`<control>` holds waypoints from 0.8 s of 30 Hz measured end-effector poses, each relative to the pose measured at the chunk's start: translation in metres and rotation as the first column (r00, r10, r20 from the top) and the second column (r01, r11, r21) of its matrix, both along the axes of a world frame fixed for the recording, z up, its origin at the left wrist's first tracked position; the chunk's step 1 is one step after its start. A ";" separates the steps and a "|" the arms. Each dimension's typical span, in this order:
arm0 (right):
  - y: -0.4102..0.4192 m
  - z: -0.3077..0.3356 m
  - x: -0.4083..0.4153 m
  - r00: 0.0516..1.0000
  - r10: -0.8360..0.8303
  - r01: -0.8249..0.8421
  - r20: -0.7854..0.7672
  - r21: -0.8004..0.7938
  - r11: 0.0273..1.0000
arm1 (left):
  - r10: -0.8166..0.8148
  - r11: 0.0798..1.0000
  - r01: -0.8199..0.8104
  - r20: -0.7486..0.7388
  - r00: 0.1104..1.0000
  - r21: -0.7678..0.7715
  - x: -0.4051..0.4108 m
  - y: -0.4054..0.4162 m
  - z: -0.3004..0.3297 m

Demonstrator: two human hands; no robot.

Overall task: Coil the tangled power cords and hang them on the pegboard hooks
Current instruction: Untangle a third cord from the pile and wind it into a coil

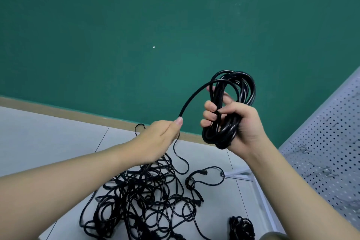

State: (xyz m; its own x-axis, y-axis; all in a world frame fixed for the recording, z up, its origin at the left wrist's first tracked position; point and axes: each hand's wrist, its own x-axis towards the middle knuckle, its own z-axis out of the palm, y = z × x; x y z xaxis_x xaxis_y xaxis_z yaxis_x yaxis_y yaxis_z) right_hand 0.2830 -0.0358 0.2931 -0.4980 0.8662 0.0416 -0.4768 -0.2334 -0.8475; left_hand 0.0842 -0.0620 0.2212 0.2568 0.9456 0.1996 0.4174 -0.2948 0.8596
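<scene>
Both hands are raised in front of the green wall (136,25). The right hand (233,122) is turned palm toward the camera, with its fingers curled tight around a black coil (231,93) of cord. The left hand (163,138) pinches the loose cord (194,95) that arcs up into the coil. Below, the tangle (144,197) lies on the floor (48,132). At right stands the pegboard (331,152) with hooks (303,149).

arms: bare, sleeveless | hands (161,138): ungloved | rings: seemingly none
</scene>
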 end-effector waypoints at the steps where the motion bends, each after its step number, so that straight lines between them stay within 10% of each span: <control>1: -0.001 -0.002 0.000 0.997 -0.020 0.019 0.068 0.024 1.000 | 0.010 1.000 -0.011 0.046 0.999 0.012 0.004 -0.002 0.006; 8: -0.012 -0.008 -0.014 0.982 0.051 -0.069 0.180 0.093 0.993 | -0.022 0.973 0.101 0.349 0.937 -0.209 0.022 -0.015 0.033; 24: -0.015 -0.006 -0.028 0.985 -0.081 0.076 0.150 0.039 0.996 | -0.152 0.948 0.210 0.242 0.958 -0.237 0.013 -0.013 0.024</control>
State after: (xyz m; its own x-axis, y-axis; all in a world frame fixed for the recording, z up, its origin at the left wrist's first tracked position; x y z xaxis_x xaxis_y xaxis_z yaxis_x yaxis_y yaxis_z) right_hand 0.2548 -0.0511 0.2872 -0.4310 0.9024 -0.0002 -0.3583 -0.1713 -0.9178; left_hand 0.0973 -0.0746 0.2456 0.4064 0.9133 0.0260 0.1713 -0.1042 0.9797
